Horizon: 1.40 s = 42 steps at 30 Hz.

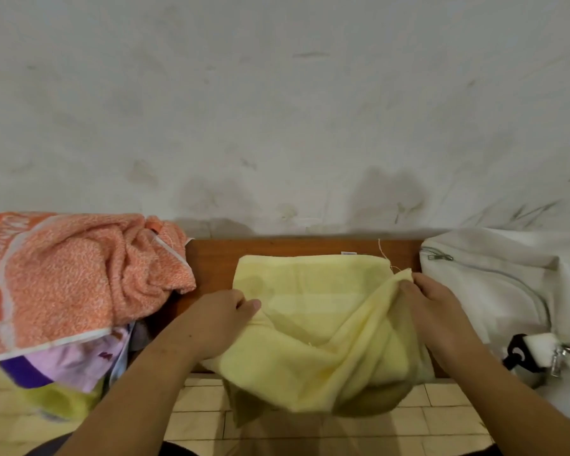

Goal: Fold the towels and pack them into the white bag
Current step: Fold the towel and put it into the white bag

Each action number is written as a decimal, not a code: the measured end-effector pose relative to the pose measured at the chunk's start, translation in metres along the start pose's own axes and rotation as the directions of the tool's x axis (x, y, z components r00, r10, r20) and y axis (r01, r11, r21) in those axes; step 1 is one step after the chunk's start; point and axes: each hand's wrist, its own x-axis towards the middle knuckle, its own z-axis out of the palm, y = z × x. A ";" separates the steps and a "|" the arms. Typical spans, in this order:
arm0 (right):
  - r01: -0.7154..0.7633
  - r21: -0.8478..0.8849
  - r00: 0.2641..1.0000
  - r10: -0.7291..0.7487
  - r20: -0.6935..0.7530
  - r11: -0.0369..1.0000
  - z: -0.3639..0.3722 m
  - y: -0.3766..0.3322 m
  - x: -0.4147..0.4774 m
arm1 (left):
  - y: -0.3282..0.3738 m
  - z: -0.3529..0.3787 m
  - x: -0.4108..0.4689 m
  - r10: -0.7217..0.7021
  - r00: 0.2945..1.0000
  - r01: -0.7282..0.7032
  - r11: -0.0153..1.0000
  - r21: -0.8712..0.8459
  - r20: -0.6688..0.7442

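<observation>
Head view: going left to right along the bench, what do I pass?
orange towel → bare strip of the wooden bench → yellow towel → white bag
</observation>
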 end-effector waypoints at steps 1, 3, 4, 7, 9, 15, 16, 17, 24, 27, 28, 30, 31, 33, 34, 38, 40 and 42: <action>-0.022 0.009 1.000 0.022 0.019 1.000 0.002 0.001 0.003 | -0.001 -0.001 0.001 0.010 1.000 -0.009 1.000 -0.028 0.016; -0.031 -0.008 0.999 0.031 0.033 1.000 0.006 0.005 0.007 | -0.003 -0.005 0.001 0.048 0.994 -0.038 0.994 -0.106 0.095; -0.025 -0.014 0.999 0.025 0.029 1.000 0.007 0.007 0.008 | -0.004 -0.007 0.000 0.067 0.988 -0.048 0.989 -0.142 0.138; -0.010 -0.042 1.000 0.010 0.005 0.999 0.008 0.010 0.011 | -0.011 -0.010 0.001 0.072 0.983 -0.056 0.993 -0.100 0.168; -0.002 -0.046 1.000 0.002 0.004 0.999 0.009 0.012 0.011 | -0.016 -0.011 0.003 0.057 0.991 -0.054 0.998 -0.034 0.118; 0.058 -0.102 0.998 -0.056 0.023 0.993 0.011 0.014 0.013 | -0.022 -0.009 0.005 -0.059 0.996 0.057 0.998 0.017 0.071; 0.069 -0.107 0.998 -0.068 0.017 0.992 0.011 0.014 0.013 | -0.021 -0.008 0.005 -0.074 0.994 0.073 0.997 0.017 0.084; 0.080 -0.109 0.997 -0.079 0.010 0.991 0.011 0.015 0.013 | -0.020 -0.007 0.005 -0.089 0.992 0.089 0.996 0.006 0.090; 0.115 -0.083 0.993 -0.115 -0.003 0.990 0.010 0.019 0.014 | -0.011 -0.006 0.003 -0.117 0.982 0.125 0.991 -0.045 0.146; 0.135 -0.070 0.990 -0.137 -0.016 0.988 0.010 0.019 0.013 | -0.007 -0.012 0.001 -0.076 0.991 0.092 0.984 -0.150 0.110; 0.139 -0.062 0.990 -0.141 -0.024 0.988 0.010 0.019 0.013 | -0.006 -0.014 0.001 -0.070 0.995 0.081 0.983 -0.162 0.076; 0.133 -0.040 0.990 -0.135 -0.038 0.990 0.010 0.018 0.014 | -0.006 -0.017 0.003 -0.073 0.997 0.072 0.982 -0.177 -0.002; 0.129 -0.033 0.991 -0.130 -0.042 0.991 0.010 0.018 0.014 | -0.008 -0.018 0.003 -0.084 0.996 0.073 0.975 -0.211 -0.041; 0.125 -0.035 0.991 -0.127 -0.049 0.991 0.010 0.019 0.016 | -0.011 -0.020 0.005 -0.113 0.985 0.052 0.914 -0.403 -0.128; 0.124 -0.038 0.991 -0.126 -0.051 0.992 0.010 0.020 0.017 | -0.013 -0.020 0.009 -0.137 0.974 0.018 0.843 -0.537 -0.182; 0.123 -0.045 0.991 -0.125 -0.056 0.991 0.010 0.020 0.018 | -0.016 -0.020 0.025 -0.314 0.877 -0.092 0.633 -0.768 -0.364; 0.119 -0.057 0.991 -0.122 -0.057 0.991 0.011 0.020 0.018 | -0.024 -0.013 0.033 -0.350 0.872 0.015 0.717 -0.697 -0.341; 0.118 -0.066 0.991 -0.122 -0.061 0.991 0.011 0.019 0.018 | -0.029 -0.002 0.036 -0.315 0.917 0.142 0.831 -0.537 -0.245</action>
